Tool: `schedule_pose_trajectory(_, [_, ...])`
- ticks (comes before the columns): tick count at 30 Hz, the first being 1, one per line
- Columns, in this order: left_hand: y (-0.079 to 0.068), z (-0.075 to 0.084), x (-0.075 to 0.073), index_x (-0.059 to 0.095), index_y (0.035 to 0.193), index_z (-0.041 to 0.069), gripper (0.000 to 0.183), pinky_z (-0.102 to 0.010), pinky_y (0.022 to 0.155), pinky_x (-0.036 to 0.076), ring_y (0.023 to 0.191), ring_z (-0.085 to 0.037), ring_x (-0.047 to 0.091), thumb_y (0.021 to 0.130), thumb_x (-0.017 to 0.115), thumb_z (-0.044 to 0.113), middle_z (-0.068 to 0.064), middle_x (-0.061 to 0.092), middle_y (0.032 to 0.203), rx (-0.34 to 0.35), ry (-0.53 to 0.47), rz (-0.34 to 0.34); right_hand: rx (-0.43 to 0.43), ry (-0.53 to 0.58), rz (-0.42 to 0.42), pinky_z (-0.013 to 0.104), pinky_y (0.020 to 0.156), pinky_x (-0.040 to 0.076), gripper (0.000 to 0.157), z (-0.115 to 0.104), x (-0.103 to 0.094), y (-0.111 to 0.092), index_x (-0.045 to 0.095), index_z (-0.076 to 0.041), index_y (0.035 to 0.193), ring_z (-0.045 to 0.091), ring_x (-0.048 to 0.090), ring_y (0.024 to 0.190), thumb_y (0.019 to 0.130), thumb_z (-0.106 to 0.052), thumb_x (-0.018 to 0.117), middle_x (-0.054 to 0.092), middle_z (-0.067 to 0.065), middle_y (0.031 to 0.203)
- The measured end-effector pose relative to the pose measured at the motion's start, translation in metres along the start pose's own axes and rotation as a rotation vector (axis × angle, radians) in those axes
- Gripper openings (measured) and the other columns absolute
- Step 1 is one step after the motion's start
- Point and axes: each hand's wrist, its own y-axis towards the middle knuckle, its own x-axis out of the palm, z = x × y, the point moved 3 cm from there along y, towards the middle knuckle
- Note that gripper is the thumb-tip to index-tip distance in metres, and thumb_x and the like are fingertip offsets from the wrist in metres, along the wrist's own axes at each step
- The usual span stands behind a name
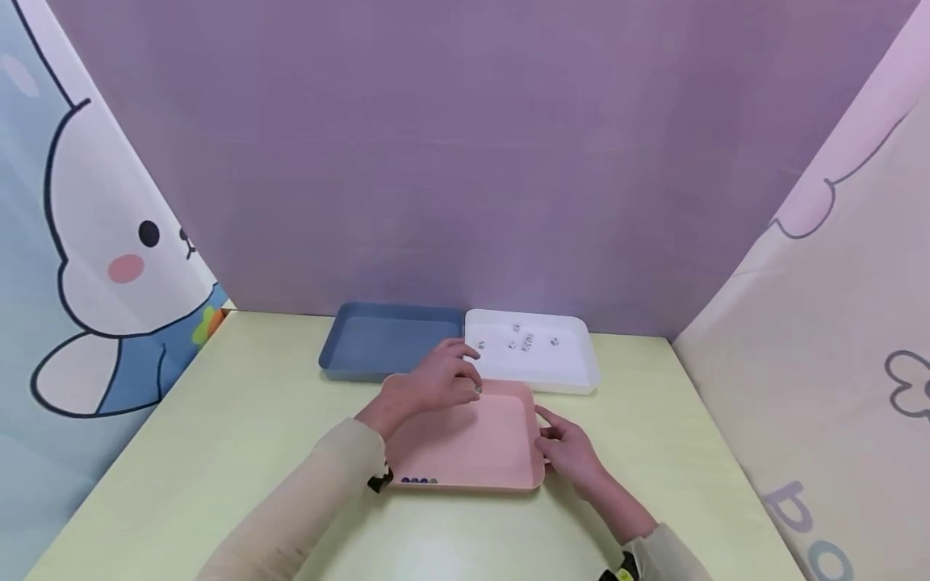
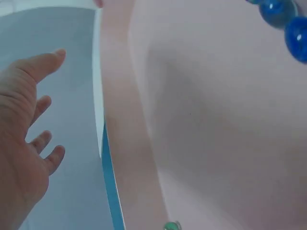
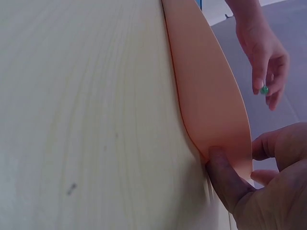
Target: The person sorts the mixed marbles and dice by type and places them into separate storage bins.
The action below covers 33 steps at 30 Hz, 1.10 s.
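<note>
"What is each hand doing?"

"The left hand (image 1: pixel 439 379) pinches a green marble (image 3: pixel 264 89) at its fingertips, over the far part of the pink tray (image 1: pixel 501 440). The right hand (image 1: pixel 570 456) grips that tray's right wall (the left wrist view shows no marble in the fingers, so I trust the other two)."

"Which step is that?"

"Carrying, I'd judge: the marble is up in the hand, while a row (image 1: pixel 424 481) of four, the rightmost greenish, sits by the near wall, towards the left. The next move probably calls for bringing the marble to the row's right end and easing the pinch gently, since it could roll, with the right hand steadying the tray."

"Which way do things point?"

"The marble is round, so no long axis there. The pink tray's runs left to right, and the row lies along it. The left fingers point right."

"And beyond?"

"A blue tray (image 1: pixel 392 335) far left; a white tray (image 1: pixel 570 367) far right, glassy bits (image 1: pixel 528 342) lying in it."
</note>
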Motion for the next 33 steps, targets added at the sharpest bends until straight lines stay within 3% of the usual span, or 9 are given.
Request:
schedule_pose_trajectory(6, [-0.009, -0.017, -0.008, 0.077, 0.093, 0.02, 0.009, -0.057, 0.106, 0.029, 0.134, -0.03, 0.033, 0.085, 0.078, 0.023, -0.006, 0.054, 0.133, -0.106, -0.282, 0.117, 0.012, 0.005, 0.01, 0.041, 0.056, 0.057, 0.062, 0.004, -0.004, -0.003, 0.048, -0.009, 0.144, 0.023, 0.062, 0.073, 0.085, 0.008, 0.055, 0.06, 0.02, 0.104])
schedule_pose_trajectory(11, [-0.01, -0.035, -0.012, 0.077, 0.097, 0.009, 0.019, -0.057, 0.103, 0.034, 0.124, -0.03, 0.047, 0.082, 0.08, 0.019, -0.011, 0.059, 0.127, -0.122, -0.423, 0.241, 0.014, -0.004, 0.027, 0.04, 0.057, 0.057, 0.062, 0.007, -0.006, -0.003, 0.05, -0.009, 0.143, 0.023, 0.061, 0.075, 0.084, 0.008, 0.054, 0.059, 0.019, 0.102])
schedule_pose_trajectory(16, [-0.009, -0.051, -0.015, 0.075, 0.101, 0.003, 0.024, -0.059, 0.105, 0.032, 0.123, -0.028, 0.048, 0.083, 0.079, 0.018, -0.009, 0.059, 0.127, -0.171, -0.497, 0.277, 0.013, -0.012, 0.032, 0.04, 0.056, 0.057, 0.062, 0.007, -0.005, -0.001, 0.05, -0.01, 0.143, 0.022, 0.062, 0.074, 0.084, 0.008, 0.055, 0.06, 0.018, 0.101])
schedule_pose_trajectory(23, [0.0, -0.065, -0.016, 0.073, 0.105, 0.013, 0.024, -0.05, 0.102, 0.04, 0.124, -0.03, 0.049, 0.085, 0.077, 0.025, -0.006, 0.061, 0.125, -0.288, -0.686, 0.341, 0.02, -0.018, 0.039, 0.04, 0.056, 0.057, 0.061, 0.005, -0.003, -0.003, 0.05, -0.008, 0.143, 0.023, 0.061, 0.075, 0.084, 0.009, 0.055, 0.059, 0.018, 0.1])
schedule_pose_trajectory(33, [0.018, -0.083, -0.011, 0.071, 0.113, 0.007, 0.031, -0.049, 0.101, 0.041, 0.132, -0.027, 0.041, 0.087, 0.076, 0.024, -0.006, 0.059, 0.13, -0.385, -0.691, 0.365, 0.003, -0.007, 0.017, 0.04, 0.055, 0.057, 0.062, 0.004, 0.001, 0.0, 0.051, -0.008, 0.142, 0.022, 0.062, 0.073, 0.082, 0.009, 0.054, 0.061, 0.018, 0.099])
